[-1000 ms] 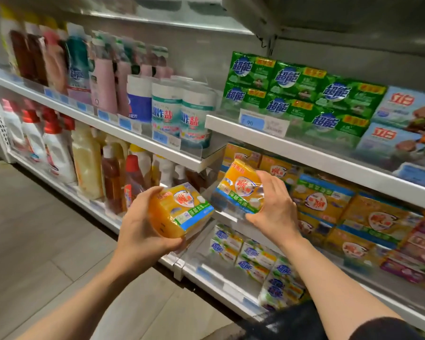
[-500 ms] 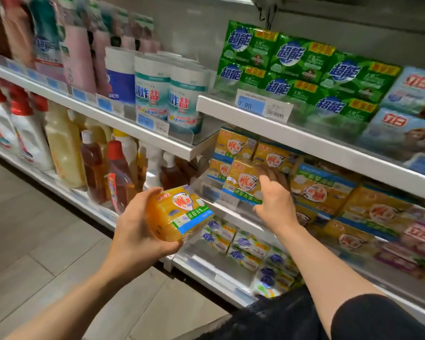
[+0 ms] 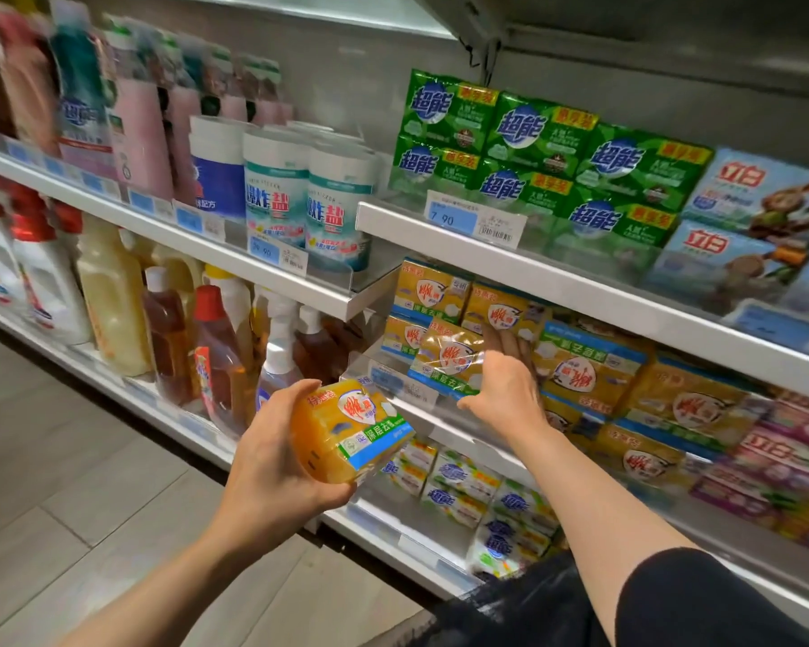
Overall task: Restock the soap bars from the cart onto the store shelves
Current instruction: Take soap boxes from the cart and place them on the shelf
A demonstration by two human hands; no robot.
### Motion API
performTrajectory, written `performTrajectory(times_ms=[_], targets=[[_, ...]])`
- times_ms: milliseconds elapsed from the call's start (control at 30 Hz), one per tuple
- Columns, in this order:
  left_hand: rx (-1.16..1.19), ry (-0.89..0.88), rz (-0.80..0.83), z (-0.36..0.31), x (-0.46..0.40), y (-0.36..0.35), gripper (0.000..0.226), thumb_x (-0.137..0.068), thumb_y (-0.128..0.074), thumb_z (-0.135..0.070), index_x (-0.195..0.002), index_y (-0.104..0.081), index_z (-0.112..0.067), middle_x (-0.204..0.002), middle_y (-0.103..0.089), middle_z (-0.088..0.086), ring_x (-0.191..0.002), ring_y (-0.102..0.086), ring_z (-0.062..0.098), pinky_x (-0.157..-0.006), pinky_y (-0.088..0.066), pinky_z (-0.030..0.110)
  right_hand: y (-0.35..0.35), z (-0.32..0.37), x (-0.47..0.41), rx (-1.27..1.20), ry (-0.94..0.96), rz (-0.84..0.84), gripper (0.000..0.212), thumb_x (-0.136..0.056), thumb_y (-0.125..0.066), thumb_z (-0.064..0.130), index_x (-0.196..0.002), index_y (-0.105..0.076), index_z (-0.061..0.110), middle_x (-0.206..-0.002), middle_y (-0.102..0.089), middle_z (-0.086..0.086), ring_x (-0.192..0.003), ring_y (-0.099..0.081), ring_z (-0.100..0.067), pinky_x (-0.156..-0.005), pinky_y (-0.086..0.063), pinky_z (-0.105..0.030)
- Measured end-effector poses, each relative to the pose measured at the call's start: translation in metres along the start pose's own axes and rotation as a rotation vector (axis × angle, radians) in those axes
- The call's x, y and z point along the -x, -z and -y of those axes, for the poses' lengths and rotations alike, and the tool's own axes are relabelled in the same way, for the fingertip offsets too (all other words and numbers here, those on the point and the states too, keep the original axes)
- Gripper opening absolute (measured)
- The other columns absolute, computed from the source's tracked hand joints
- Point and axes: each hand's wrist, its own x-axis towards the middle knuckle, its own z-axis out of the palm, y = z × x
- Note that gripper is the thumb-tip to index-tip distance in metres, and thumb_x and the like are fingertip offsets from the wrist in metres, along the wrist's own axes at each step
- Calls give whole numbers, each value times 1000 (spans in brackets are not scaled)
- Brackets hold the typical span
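My left hand (image 3: 272,464) grips a yellow soap pack (image 3: 351,431) with a green and blue label, in front of the shelves at waist height. My right hand (image 3: 505,389) reaches into the middle shelf (image 3: 444,413) and holds a second yellow soap pack (image 3: 447,357), fingers behind its right side and thumb under its lower edge. That pack stands at the shelf's front, touching the stacked yellow soap packs (image 3: 500,310) behind it. More yellow packs (image 3: 589,366) fill the shelf to the right.
Green soap packs (image 3: 533,147) and blue ones (image 3: 743,217) line the upper shelf. Small white soap packs (image 3: 458,478) lie on the lowest shelf. Detergent bottles (image 3: 113,296) and salt tubs (image 3: 276,198) stand left. A dark shape (image 3: 510,609) sits at the bottom.
My right hand has carried its soap pack forward into the middle shelf and set it against the stacked packs. My left hand has stayed in place with its pack.
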Motion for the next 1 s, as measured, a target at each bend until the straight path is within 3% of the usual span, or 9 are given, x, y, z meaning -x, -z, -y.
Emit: performTrajectory(times_ms=[133, 300, 433, 533, 667, 733, 800, 900, 1000], targets=[[-11, 7, 14, 3, 0, -2, 98, -42, -85, -42, -131, -45, -26, -119, -55, -12, -107, -57, 8, -81, -41, 7, -6, -3, -1, 15, 20, -10, 46, -73, -79, 17, -111, -54, 6, -114, -59, -15, -108, -57, -34, -82, -48, -34], [-15, 11, 25, 4, 1, -3, 98, -43, -87, -41, -131, -45, -28, -120, -55, -14, -108, -56, 6, -79, -40, 2, -9, -8, 0, 85, 97, -70, 80, -67, -77, 7, -137, -39, 9, -132, -42, -12, -130, -36, -36, -103, -43, -40], [3, 9, 8, 8, -1, 1, 98, -42, -87, -39, -130, -46, -29, -120, -55, -15, -109, -56, 2, -81, -42, 4, -13, -10, 6, 131, 355, -355, 69, -48, -79, -8, -112, -58, 2, -106, -56, -13, -91, -54, -31, -69, -55, -36], [17, 22, -4, 11, -1, 3, 98, -39, -89, -34, -128, -48, -28, -118, -56, -15, -108, -55, 1, -79, -42, 3, -15, -12, 11, 142, 481, -413, 71, -52, -73, -14, -119, -54, -1, -110, -56, -15, -93, -52, -31, -78, -55, -37], [32, 37, -19, 14, 0, 3, 99, -42, -97, -22, -128, -48, -24, -117, -55, -12, -109, -54, 0, -76, -43, 1, -12, -24, 10, 115, 357, -279, 44, -57, -70, -18, -97, -64, -1, -106, -61, -18, -95, -59, -41, -72, -58, -46], [29, 43, -21, 13, 0, 3, 99, -42, -97, -22, -128, -48, -24, -118, -55, -12, -108, -54, 1, -75, -43, 2, -9, -26, 12, 118, 290, -172, 25, -70, -67, -9, -94, -65, 0, -117, -58, -17, -108, -56, -41, -80, -55, -49], [29, 42, -32, 12, -1, 3, 99, -41, -96, -23, -128, -49, -24, -116, -54, -15, -107, -54, -3, -76, -42, 0, -4, -21, 16, 96, 253, -152, 22, -80, -68, 7, -100, -62, 3, -122, -53, -14, -107, -55, -35, -83, -54, -45], [38, 36, -46, 8, 0, 1, 98, -42, -96, -20, -128, -49, -24, -115, -52, -19, -108, -51, -8, -77, -39, -3, -4, -11, 8, 91, 207, -116, 44, -88, -65, 29, -122, -51, 5, -134, -46, -16, -121, -48, -34, -95, -46, -41], [47, 33, -42, 5, 1, -2, 97, -43, -96, -19, -127, -48, -24, -116, -53, -17, -109, -50, -8, -76, -39, -3, -11, -5, -13, 180, 141, 66, 64, -95, -47, 47, -146, -29, 13, -154, -26, -18, -141, -25, -34, -116, -24, -47]])
